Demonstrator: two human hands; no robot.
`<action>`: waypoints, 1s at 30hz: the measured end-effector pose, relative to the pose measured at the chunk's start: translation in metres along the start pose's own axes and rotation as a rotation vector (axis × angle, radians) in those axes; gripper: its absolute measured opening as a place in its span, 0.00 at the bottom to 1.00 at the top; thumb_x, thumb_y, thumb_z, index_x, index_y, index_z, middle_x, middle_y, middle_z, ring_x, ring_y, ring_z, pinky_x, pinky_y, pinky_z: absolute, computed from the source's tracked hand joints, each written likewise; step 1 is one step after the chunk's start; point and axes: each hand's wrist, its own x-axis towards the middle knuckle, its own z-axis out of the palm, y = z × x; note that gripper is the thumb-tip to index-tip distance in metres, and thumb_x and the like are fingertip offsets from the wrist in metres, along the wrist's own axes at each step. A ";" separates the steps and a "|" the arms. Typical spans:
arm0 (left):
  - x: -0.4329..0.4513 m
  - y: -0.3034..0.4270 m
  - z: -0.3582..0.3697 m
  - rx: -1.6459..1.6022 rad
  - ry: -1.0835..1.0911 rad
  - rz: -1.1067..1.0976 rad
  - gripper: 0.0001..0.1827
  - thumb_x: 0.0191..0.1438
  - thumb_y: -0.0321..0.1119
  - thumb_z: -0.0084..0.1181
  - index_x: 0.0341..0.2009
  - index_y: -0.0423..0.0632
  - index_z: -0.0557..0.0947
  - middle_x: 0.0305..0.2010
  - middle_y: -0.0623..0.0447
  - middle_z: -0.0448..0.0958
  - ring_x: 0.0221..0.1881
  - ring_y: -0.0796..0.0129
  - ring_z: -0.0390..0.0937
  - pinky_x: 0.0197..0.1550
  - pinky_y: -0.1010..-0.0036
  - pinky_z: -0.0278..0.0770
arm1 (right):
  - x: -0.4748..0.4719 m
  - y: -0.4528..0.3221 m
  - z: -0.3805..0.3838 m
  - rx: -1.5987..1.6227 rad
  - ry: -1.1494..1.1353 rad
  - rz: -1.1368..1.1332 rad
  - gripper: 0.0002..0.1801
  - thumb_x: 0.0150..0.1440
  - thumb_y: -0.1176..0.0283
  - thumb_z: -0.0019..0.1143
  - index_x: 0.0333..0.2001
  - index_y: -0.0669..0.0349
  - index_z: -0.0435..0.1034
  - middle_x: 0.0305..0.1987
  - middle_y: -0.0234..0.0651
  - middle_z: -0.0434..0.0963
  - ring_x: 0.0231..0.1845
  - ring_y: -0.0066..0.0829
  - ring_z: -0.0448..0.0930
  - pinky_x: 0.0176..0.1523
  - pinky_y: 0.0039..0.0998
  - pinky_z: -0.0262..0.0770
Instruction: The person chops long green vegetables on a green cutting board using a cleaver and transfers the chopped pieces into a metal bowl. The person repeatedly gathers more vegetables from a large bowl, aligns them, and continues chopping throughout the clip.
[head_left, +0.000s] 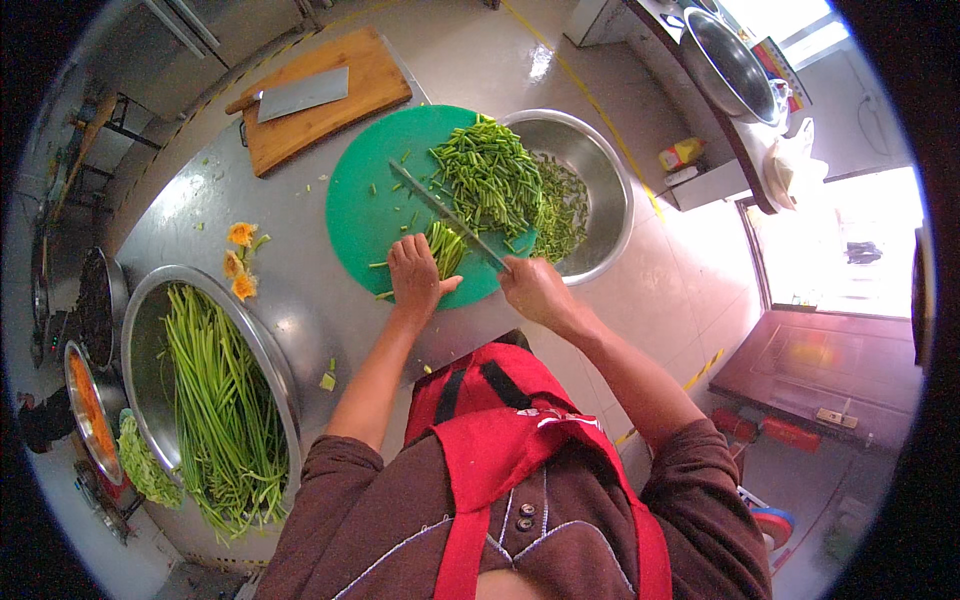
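My left hand (415, 279) presses down on a small bunch of green stalks (448, 250) at the near edge of a round green cutting board (356, 202). My right hand (536, 291) grips the handle of a knife (442, 210), whose blade points away to the left across the board, just beyond the bunch. A heap of short cut stalks (487, 169) lies on the board's right side. More cut pieces (562, 206) are in a steel bowl (615, 202) partly beneath the board's right edge. Long uncut stalks (225, 405) fill a large steel basin (139, 352) at the left.
A wooden board (322, 124) with a cleaver (307, 94) on it lies at the table's far side. Orange flower-like pieces (242, 234) and scraps sit on the steel table (300, 300). Leafy greens (146, 461) and a bowl of orange shreds (90, 405) are farther left.
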 end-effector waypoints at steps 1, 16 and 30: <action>0.000 -0.001 -0.001 -0.013 -0.075 -0.013 0.44 0.35 0.58 0.69 0.48 0.39 0.69 0.43 0.43 0.67 0.46 0.51 0.66 0.47 0.58 0.67 | -0.009 -0.003 0.000 -0.025 -0.022 0.016 0.12 0.56 0.68 0.48 0.38 0.63 0.74 0.30 0.59 0.77 0.35 0.58 0.80 0.40 0.51 0.74; -0.010 -0.010 0.039 0.126 0.025 0.128 0.29 0.46 0.53 0.58 0.43 0.41 0.73 0.42 0.41 0.69 0.47 0.47 0.67 0.47 0.56 0.67 | 0.063 -0.011 0.035 -0.235 -0.320 0.123 0.12 0.48 0.71 0.50 0.28 0.68 0.77 0.34 0.55 0.80 0.38 0.53 0.82 0.42 0.46 0.79; -0.005 -0.010 0.025 0.017 -0.009 0.079 0.28 0.43 0.47 0.65 0.42 0.40 0.74 0.42 0.43 0.69 0.46 0.50 0.67 0.46 0.58 0.68 | 0.069 0.064 -0.001 0.072 -0.120 0.380 0.13 0.48 0.68 0.54 0.27 0.70 0.76 0.31 0.59 0.78 0.36 0.55 0.82 0.39 0.46 0.78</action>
